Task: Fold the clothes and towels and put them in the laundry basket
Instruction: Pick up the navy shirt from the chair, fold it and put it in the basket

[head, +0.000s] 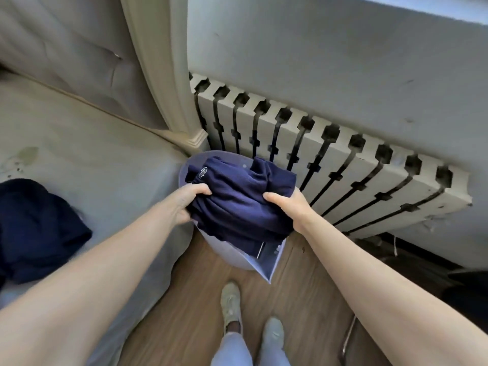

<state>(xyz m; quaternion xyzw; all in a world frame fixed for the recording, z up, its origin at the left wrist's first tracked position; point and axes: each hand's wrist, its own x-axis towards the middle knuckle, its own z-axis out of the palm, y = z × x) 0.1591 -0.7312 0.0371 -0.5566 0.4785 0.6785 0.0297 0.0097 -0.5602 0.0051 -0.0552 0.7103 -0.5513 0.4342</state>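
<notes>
A folded navy garment (237,202) with a small white logo is held over the pale lilac laundry basket (227,253), which stands on the wooden floor between the bed and the radiator. My left hand (187,203) grips the garment's left edge and my right hand (287,207) grips its right edge. The garment covers most of the basket's opening, so the inside is hidden. Another dark navy piece of clothing (37,231) lies crumpled on the bed at the left.
A bed with a grey sheet (87,154) and padded headboard fills the left side. A cream radiator cover (330,165) runs along the wall behind the basket. My feet in pale shoes (232,305) stand on the floor below the basket.
</notes>
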